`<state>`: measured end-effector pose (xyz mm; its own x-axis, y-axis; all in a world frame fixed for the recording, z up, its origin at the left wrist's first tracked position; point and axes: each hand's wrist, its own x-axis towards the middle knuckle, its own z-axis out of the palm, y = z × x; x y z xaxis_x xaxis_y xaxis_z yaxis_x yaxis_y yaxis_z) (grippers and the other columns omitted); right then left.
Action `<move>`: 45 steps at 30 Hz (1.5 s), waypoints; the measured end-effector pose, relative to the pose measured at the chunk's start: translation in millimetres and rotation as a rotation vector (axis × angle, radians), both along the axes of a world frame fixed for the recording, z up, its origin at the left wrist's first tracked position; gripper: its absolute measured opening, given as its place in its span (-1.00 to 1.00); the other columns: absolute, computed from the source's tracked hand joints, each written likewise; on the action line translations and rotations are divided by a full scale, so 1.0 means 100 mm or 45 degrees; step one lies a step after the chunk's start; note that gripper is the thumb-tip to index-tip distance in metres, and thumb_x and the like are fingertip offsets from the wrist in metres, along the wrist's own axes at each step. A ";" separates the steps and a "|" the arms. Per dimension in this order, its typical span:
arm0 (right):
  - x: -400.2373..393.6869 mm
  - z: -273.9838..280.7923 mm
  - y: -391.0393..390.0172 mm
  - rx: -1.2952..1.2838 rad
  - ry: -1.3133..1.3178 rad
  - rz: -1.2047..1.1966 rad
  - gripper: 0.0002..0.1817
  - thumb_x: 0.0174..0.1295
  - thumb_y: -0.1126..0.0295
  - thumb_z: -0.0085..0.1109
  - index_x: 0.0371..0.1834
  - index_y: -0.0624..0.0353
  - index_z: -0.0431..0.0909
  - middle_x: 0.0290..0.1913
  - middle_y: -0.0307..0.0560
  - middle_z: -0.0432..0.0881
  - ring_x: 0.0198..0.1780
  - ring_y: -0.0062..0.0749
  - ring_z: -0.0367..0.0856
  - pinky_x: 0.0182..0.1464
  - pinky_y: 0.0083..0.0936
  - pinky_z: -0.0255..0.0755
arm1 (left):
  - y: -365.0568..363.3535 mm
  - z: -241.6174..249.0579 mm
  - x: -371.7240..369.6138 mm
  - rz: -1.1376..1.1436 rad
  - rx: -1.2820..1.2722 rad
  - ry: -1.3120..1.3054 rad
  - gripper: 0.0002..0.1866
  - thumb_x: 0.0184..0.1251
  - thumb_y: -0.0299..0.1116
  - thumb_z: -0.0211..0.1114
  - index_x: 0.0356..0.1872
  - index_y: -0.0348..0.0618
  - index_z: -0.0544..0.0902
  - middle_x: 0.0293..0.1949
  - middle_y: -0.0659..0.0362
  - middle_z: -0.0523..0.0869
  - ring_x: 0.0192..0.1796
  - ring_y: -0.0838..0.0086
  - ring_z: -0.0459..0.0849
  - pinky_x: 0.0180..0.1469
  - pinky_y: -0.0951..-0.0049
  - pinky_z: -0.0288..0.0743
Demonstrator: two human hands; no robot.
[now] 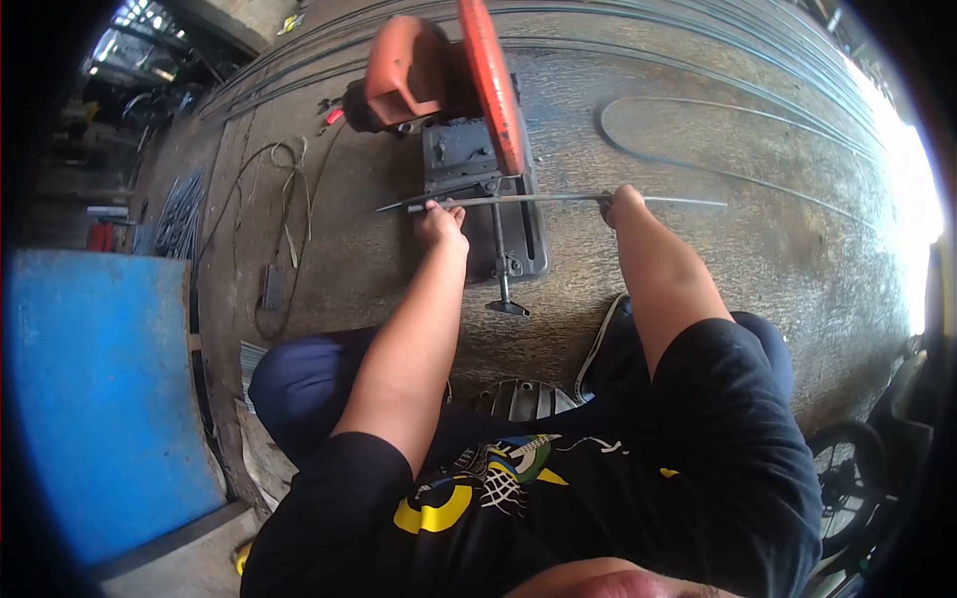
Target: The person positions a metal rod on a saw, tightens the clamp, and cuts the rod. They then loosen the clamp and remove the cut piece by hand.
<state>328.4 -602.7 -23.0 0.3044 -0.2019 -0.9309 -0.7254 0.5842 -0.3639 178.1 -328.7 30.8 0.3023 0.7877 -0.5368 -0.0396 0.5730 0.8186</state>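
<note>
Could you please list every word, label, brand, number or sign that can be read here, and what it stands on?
No text can be read.
Shirt: coloured print, no legible words.
Saw guard: any marks too small and blurred to read.

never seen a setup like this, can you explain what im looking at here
There is no robot here, just a person's two bare hands. The single picture comes from a camera worn on the head, looking forward and down, so the person's own dark shirt fills the bottom.

The left hand and right hand both hold a thin metal rod, perhaps more than one, across the grey base of a saw with a red guard.

On the brown surface around it lie long thin rods, one bent into a loop, plus a red-handled tool and a small dark box.
</note>
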 end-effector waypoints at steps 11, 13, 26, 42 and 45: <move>-0.06 -0.23 0.56 0.378 -0.297 0.040 -0.53 0.39 -0.10 -0.08 -0.02 0.12 0.33 -0.15 0.01 0.53 -0.38 -0.34 0.42 -0.39 -0.46 0.38 | 0.92 -0.13 0.11 0.270 0.003 0.254 -0.68 0.49 -0.25 0.08 -0.19 -0.40 0.52 -0.34 0.01 0.65 -0.45 0.41 0.67 -0.43 0.54 0.64; 0.03 -0.28 0.59 0.384 -0.345 -0.006 -0.53 0.41 -0.10 -0.12 -0.05 0.13 0.34 -0.18 -0.01 0.53 -0.38 -0.35 0.40 -0.39 -0.46 0.36 | 0.98 -0.16 0.17 0.303 0.011 0.282 -0.67 0.49 -0.25 0.08 -0.17 -0.42 0.52 -0.33 -0.01 0.65 -0.43 0.39 0.67 -0.42 0.54 0.66; 0.33 -0.60 0.71 0.342 -0.721 0.293 -0.80 0.41 0.31 -0.04 -0.16 0.25 0.40 -0.25 0.04 0.53 -0.30 -0.22 0.51 -0.28 -0.35 0.52 | 1.39 -0.46 0.38 0.163 0.222 0.597 -0.61 0.46 -0.23 0.08 -0.11 -0.49 0.57 -0.11 -0.19 0.67 -0.14 0.14 0.72 -0.15 0.26 0.64; 0.36 -0.45 0.83 0.017 -0.601 0.727 -0.56 0.49 0.17 -0.26 0.21 0.23 0.39 0.03 -0.01 0.62 0.09 -0.21 0.57 0.12 -0.36 0.42 | 1.53 -0.81 0.18 -0.060 -0.314 0.151 -0.61 0.51 -0.29 -0.01 0.27 -0.18 0.34 0.26 -0.01 0.44 0.24 0.20 0.49 0.23 0.19 0.44; 0.50 -0.75 0.72 -1.252 -0.877 1.988 -0.59 0.41 0.16 -0.14 0.17 0.15 0.45 0.06 0.06 0.62 0.09 -0.11 0.58 0.10 -0.32 0.43 | 1.54 -0.82 0.20 -0.057 -0.366 0.057 -0.57 0.53 -0.40 -0.12 0.38 -0.11 0.25 0.36 -0.03 0.33 0.35 0.17 0.39 0.38 0.20 0.32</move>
<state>378.1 -531.2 -97.6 0.8972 0.2703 -0.3493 0.0626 -0.8607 -0.5053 197.8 -174.7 -51.3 0.3042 0.5875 -0.7498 0.0235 0.7823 0.6225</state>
